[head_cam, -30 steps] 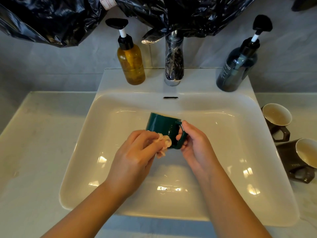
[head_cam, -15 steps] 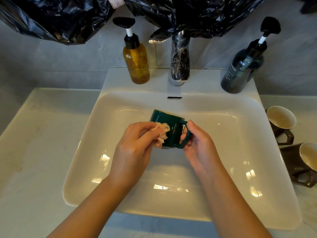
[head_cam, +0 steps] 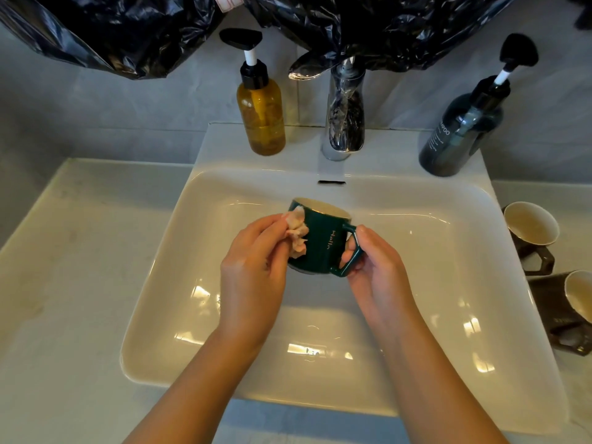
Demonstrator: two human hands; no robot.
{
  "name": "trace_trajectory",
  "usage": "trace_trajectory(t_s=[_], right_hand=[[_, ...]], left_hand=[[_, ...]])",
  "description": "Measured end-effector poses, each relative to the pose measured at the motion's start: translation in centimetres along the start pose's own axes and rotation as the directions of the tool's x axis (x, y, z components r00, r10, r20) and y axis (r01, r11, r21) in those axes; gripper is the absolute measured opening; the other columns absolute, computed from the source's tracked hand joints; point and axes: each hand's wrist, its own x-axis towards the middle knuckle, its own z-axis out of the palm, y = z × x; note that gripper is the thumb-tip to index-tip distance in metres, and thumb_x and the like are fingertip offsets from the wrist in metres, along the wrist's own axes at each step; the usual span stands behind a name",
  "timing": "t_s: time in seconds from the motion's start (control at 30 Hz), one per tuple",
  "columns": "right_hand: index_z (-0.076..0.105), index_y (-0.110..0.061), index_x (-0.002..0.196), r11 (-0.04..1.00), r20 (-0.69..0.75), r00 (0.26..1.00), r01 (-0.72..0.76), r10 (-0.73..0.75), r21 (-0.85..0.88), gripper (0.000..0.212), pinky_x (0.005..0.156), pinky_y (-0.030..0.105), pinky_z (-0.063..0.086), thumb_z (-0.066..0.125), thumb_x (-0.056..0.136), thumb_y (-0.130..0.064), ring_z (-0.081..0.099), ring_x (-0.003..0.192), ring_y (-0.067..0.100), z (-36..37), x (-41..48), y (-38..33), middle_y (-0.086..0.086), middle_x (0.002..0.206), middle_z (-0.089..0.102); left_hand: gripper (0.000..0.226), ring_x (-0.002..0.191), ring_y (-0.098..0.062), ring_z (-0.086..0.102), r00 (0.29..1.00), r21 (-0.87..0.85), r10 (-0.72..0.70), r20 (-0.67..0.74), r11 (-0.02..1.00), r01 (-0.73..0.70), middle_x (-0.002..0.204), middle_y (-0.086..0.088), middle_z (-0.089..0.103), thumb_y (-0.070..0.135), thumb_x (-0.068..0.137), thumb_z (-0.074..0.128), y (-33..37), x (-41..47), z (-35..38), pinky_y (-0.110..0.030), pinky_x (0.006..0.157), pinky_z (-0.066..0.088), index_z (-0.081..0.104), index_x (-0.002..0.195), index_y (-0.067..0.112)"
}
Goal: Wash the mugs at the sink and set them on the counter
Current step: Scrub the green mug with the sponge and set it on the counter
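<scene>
Item: green mug [head_cam: 320,245], centre frame, over the sink basin [head_cam: 448,283]. Right hand [head_cam: 376,270] grips its handle. Left hand [head_cam: 253,270] pinches a crumpled cloth [head_cam: 296,233] against its side. Step, judged: scrubbing. Next: likely rinsing under the faucet [head_cam: 344,123], handle grip kept firm.

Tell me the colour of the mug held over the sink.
Dark green mug, cream inside, gold lettering; head view shows it.
</scene>
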Motion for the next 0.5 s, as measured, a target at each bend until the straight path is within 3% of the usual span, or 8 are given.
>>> trace_trajectory(t_s=[0.13, 0.27, 0.37, 0.5], right_hand=[[0.052, -0.012, 0.069, 0.998, -0.004, 0.999, 0.051, -0.052, -0.036, 0.031, 0.067, 0.028, 0.043, 0.048, 0.097, -0.023, 0.047, 0.063, 0.014, -0.5, 0.1, 0.2, 0.0, 0.061, 0.051], [0.053, -0.014, 0.067, 0.975, 0.038, 0.996, 0.085, -0.079, -0.203, 0.029, 0.061, 0.023, 0.043, 0.054, 0.093, -0.027, 0.05, 0.063, 0.013, -0.1, 0.0, 0.8, 0.001, 0.062, 0.052], [0.052, -0.012, 0.069, 0.983, 0.022, 0.996, 0.084, -0.081, -0.162, 0.03, 0.063, 0.026, 0.044, 0.052, 0.096, -0.023, 0.051, 0.064, 0.013, -0.2, 0.1, 0.8, 0.0, 0.062, 0.053], [0.048, -0.009, 0.07, 0.994, 0.028, 0.994, 0.105, -0.105, 0.007, 0.027, 0.06, 0.022, 0.045, 0.053, 0.09, -0.026, 0.048, 0.062, 0.012, -0.6, -0.1, 0.0, 0.001, 0.062, 0.05]], left_hand=[[0.033, 0.106, -0.014, 0.063, 0.999, 0.009, -0.039, 0.004, 0.999, 0.039, 0.118, -0.003, 0.067, 0.015, 0.09, 0.062, 0.3, -0.6, 0.0, -0.023, 0.091, 0.053, 0.065, 0.123, 0.013], [0.03, 0.102, -0.007, 0.06, 0.999, 0.015, -0.033, -0.017, 0.999, 0.033, 0.116, -0.003, 0.067, 0.006, 0.091, 0.064, 0.5, 0.7, 0.4, -0.011, 0.09, 0.047, 0.068, 0.12, 0.011], [0.03, 0.099, -0.001, 0.056, 0.998, -0.015, -0.057, -0.015, 0.998, 0.057, 0.111, 0.002, 0.066, 0.005, 0.091, 0.063, 0.6, 1.2, 0.4, -0.003, 0.087, 0.042, 0.068, 0.12, 0.013], [0.021, 0.087, -0.006, 0.061, 0.978, -0.094, -0.205, 0.026, 0.974, 0.206, 0.096, 0.009, 0.068, 0.009, 0.094, 0.061, 0.0, 1.0, 0.2, -0.015, 0.077, 0.052, 0.071, 0.11, 0.018]])
